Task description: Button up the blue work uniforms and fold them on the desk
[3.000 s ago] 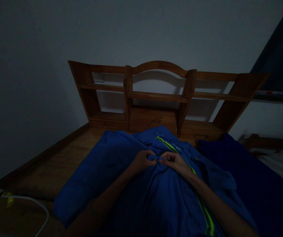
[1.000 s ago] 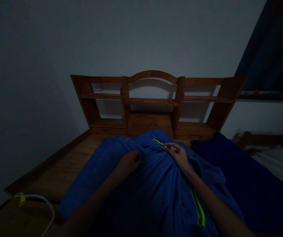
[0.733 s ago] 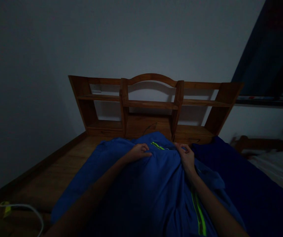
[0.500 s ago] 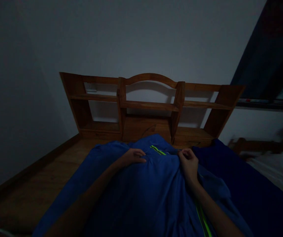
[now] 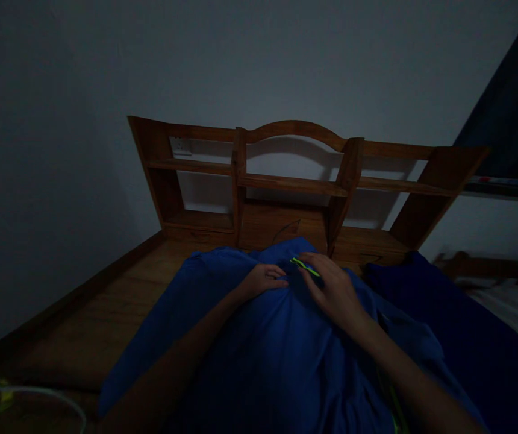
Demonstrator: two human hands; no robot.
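Observation:
A blue garment (image 5: 259,337) with neon yellow-green trim (image 5: 305,267) is spread over the wooden bed surface, creased in the middle. Its exact kind is hard to tell in the dim light. My left hand (image 5: 261,282) grips a fold of its cloth near the upper middle, fingers curled in. Just to the right, my right hand (image 5: 331,289) lies over the garment beside the trim, with thumb and forefinger apart and nothing visible between them. Its other fingers are partly hidden.
Behind the garment stands a wooden headboard with shelves (image 5: 293,184) against a pale wall (image 5: 259,66). Dark blue cloth (image 5: 462,337) lies at the right. A pale cord (image 5: 46,392) curves at the lower left, and a dark window (image 5: 507,114) is at the upper right.
My right hand has left the fold it pinched at the right and moved left to the neon trim, its fingers opening. My left hand still holds the cloth. The view has shifted slightly.

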